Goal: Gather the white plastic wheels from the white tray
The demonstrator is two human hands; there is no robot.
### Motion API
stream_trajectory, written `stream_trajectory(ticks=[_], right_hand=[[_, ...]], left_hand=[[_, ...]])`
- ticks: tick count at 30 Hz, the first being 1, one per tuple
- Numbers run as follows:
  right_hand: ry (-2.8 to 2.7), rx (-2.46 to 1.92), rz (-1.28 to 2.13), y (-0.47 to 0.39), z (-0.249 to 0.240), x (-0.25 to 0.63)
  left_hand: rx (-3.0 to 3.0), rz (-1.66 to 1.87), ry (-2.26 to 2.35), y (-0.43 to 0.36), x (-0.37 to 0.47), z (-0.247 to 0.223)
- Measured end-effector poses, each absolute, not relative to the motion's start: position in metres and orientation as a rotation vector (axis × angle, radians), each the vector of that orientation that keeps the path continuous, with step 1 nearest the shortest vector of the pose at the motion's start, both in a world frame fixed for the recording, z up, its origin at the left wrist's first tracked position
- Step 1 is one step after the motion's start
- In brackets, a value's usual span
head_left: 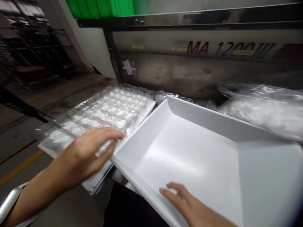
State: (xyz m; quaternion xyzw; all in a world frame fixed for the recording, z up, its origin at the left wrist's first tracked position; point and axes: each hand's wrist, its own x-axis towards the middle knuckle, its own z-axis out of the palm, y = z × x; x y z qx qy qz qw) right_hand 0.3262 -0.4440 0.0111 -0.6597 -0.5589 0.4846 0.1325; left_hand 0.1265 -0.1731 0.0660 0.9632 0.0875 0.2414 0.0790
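My left hand hovers at the right side of a clear plastic blister tray, close to the left corner of a white bin. Its fingers are loosely curved, with a gap between thumb and forefinger, and nothing shows in it. Rows of small white round parts sit in the tray's pockets. The white bin is large and shallow, and its visible floor holds only a tiny dark speck. Over the bin's near wall, my right hand has its fingers stretched out, holding nothing that I can see. Blur softens both hands.
White sheets lie stacked under the blister tray. A clear plastic bag of white material rests behind the bin at right. Beyond stands a machine marked MA 1200 III, with a green crate on the ledge above.
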Motion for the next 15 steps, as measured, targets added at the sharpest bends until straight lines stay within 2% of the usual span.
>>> stream_trajectory(ticks=[3,4,10,15], right_hand=[[-1.761,-2.275,0.909,-0.446,0.03,0.353],[-1.794,-2.337,0.851,-0.448,0.032,0.358],[-2.095,-2.328,0.982,-0.451,0.003,0.344],[-1.976,-2.251,1.036,-0.445,-0.004,0.342]], left_hand=[[2.871,0.481,-0.25,-0.216,0.164,0.064],[2.836,0.435,-0.318,-0.224,0.175,0.06],[2.586,0.046,-0.047,-0.24,0.21,0.02],[2.53,-0.179,0.242,-0.24,0.209,0.011]])
